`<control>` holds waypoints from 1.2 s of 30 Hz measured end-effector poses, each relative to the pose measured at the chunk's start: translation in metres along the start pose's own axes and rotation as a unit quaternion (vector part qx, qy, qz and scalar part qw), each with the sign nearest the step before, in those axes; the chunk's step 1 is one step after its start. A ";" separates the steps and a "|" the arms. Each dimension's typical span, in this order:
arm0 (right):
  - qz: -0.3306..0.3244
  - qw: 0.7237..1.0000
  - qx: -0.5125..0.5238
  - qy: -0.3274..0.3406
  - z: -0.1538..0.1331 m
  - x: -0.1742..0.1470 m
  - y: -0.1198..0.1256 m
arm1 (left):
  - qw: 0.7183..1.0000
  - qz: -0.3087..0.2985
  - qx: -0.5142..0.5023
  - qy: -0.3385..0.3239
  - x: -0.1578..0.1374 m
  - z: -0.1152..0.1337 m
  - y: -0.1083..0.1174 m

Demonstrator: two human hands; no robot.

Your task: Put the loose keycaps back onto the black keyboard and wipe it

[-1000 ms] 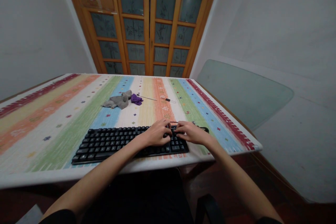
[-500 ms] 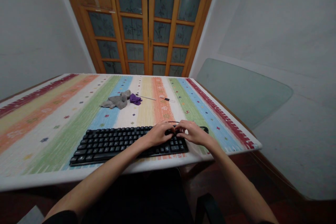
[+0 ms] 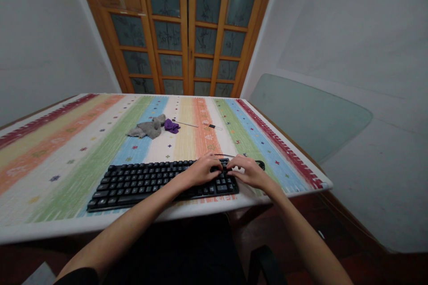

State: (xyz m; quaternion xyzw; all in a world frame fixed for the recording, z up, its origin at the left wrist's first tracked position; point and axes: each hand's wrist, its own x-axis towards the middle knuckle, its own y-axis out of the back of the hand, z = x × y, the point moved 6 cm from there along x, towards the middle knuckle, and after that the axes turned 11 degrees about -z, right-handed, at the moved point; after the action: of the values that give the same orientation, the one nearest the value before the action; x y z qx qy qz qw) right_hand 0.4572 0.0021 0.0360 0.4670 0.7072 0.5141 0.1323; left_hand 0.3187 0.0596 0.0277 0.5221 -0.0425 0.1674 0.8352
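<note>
A black keyboard (image 3: 143,185) lies along the near edge of the table, its number pad at the right end. My left hand (image 3: 203,169) reaches over its right part, fingers curled down and thumb bent in toward them. What those fingers hold, if anything, is hidden. Beside it, my right hand (image 3: 249,171) hovers at the number pad's upper right, thumb and fingertips bent toward each other in a pinch over the keys. Anything between them is too small to make out. A narrow gap separates the two hands. A dark cable (image 3: 224,155) shows just behind them.
Beyond the keyboard lie a crumpled grey cloth (image 3: 149,128), a purple cloth (image 3: 171,126), a thin rod (image 3: 186,124) and a small black-and-clear item (image 3: 211,126). A striped cloth covers the table (image 3: 76,178). A glass panel (image 3: 310,116) leans at the right wall.
My right hand has shifted slightly right and down, widening the gap to my left hand. The left hand stays nearly where it was on the keyboard.
</note>
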 end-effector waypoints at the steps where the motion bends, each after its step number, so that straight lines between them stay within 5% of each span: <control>1: 0.005 1.000 0.003 -0.010 0.001 0.000 0.000 | 1.000 0.000 0.003 0.000 0.000 0.000 0.000; 18: 0.109 0.994 0.013 -0.015 0.003 -0.005 -0.013 | 0.999 0.024 0.005 -0.035 -0.004 0.002 -0.005; 36: 0.065 0.992 -0.104 -0.014 -0.009 -0.005 -0.014 | 0.993 0.005 0.119 0.002 -0.005 0.014 -0.003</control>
State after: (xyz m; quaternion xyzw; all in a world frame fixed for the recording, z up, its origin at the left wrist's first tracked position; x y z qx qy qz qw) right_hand 0.4462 -0.0074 0.0266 0.5027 0.6162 0.5858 0.1559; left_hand 0.3164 0.0450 0.0301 0.6174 -0.0235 0.1764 0.7663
